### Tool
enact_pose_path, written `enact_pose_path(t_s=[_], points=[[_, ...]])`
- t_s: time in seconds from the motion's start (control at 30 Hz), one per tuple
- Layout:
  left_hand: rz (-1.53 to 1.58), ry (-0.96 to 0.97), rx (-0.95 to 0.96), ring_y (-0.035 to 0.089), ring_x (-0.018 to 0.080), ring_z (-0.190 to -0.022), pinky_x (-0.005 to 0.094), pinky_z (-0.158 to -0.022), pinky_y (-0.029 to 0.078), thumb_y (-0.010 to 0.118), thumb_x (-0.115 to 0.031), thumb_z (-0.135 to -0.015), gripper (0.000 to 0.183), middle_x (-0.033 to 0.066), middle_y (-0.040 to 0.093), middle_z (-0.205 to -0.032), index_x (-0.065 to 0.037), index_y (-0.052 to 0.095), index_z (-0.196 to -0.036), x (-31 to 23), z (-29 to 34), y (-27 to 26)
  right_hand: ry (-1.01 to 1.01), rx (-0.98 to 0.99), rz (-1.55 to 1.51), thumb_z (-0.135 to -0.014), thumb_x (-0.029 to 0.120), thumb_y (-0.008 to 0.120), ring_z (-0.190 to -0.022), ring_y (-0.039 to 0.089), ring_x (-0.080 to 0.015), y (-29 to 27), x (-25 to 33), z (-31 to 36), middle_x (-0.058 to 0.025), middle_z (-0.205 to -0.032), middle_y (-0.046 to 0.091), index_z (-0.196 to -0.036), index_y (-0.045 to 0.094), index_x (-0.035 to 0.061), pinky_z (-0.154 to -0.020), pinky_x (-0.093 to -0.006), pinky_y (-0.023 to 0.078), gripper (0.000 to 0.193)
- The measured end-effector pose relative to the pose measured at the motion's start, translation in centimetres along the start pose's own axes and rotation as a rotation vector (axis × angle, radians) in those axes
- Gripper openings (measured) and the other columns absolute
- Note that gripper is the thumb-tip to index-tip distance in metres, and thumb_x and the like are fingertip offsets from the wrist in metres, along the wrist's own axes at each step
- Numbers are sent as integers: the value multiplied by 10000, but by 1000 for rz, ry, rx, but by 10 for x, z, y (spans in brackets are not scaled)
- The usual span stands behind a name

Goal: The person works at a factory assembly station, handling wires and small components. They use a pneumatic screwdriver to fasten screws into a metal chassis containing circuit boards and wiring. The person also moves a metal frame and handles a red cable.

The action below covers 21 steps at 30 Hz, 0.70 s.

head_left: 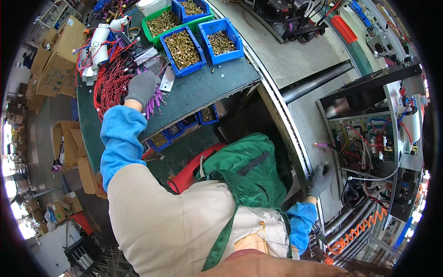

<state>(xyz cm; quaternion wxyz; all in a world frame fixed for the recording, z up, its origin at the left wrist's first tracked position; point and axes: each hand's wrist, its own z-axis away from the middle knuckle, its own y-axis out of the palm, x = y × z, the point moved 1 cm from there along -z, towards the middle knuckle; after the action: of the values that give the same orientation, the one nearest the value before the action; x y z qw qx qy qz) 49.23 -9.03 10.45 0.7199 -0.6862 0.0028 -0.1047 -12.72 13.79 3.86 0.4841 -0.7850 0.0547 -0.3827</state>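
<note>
Two gloved hands work apart: the left hand (142, 87), upper left, closes on purple wires (157, 100) on the bench (207, 85), while the right hand (320, 180), lower right, rests open on the open cabinet (369, 138).

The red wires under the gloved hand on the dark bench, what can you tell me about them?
The red wires lie in a loose, tangled heap of thin insulated leads at the left end of the dark green bench. They spread toward white parts at the bench's far corner. The left hand, in a grey glove, rests on the heap's right edge, where some purple leads mix in. Blue bins of brass screws stand to their right.
</note>
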Motion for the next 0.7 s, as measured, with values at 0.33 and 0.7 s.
enact_pose_path(t_s=[0.33, 0.7], points=[[1325, -310, -647, 513, 71, -588, 207, -515, 415, 601, -96, -845, 174, -4, 604, -758, -16, 651, -991, 22, 8, -56, -356, 0, 275, -695, 385, 711, -1305, 298, -385, -38, 60, 13, -198, -1440, 258, -1382, 362, 153, -1044, -451, 311, 805], [2134, 98, -78, 337, 22, -488, 154, -406, 264, 483, -54, -892, 273, -19, 439, -704, 33, 511, -1149, -146, -54, -105, -444, 11, 315, -567, 309, 816, -1278, 313, -396, -62, 68, 28, -266, -1415, 243, -1316, 428, 93, -987, -417, 377, 871]])
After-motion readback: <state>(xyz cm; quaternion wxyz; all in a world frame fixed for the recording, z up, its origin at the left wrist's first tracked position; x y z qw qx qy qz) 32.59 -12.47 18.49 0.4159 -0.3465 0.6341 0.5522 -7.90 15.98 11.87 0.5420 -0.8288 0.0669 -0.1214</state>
